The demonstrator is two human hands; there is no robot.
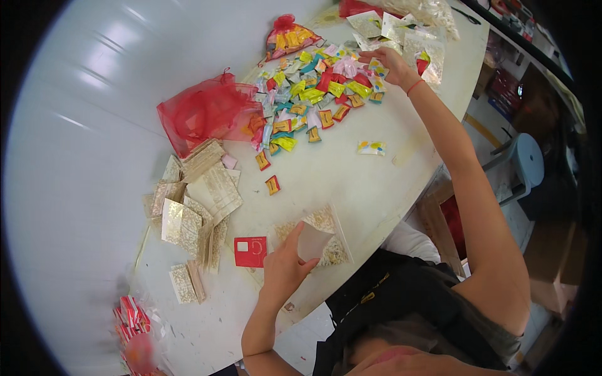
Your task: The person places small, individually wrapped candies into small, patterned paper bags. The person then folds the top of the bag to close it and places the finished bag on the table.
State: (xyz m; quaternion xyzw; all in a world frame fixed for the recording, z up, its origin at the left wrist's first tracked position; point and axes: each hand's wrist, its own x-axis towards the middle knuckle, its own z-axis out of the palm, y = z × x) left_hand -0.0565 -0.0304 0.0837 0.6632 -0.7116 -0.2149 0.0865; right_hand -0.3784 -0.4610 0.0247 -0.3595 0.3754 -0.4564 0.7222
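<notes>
Gripped only at its edge, the pale pouch flap (315, 241) could slip from my left hand (285, 266); I can't tell whether my right hand (390, 66) grasps wrapped candy (311, 95).

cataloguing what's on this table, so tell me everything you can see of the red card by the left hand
The red card is roughly square, with a pale square patch toward its upper left and pale printed marks on its right half. It looks like paper or thin card. It lies flat on the pale table, just left of the left hand; whether they touch is hard to tell.
</notes>
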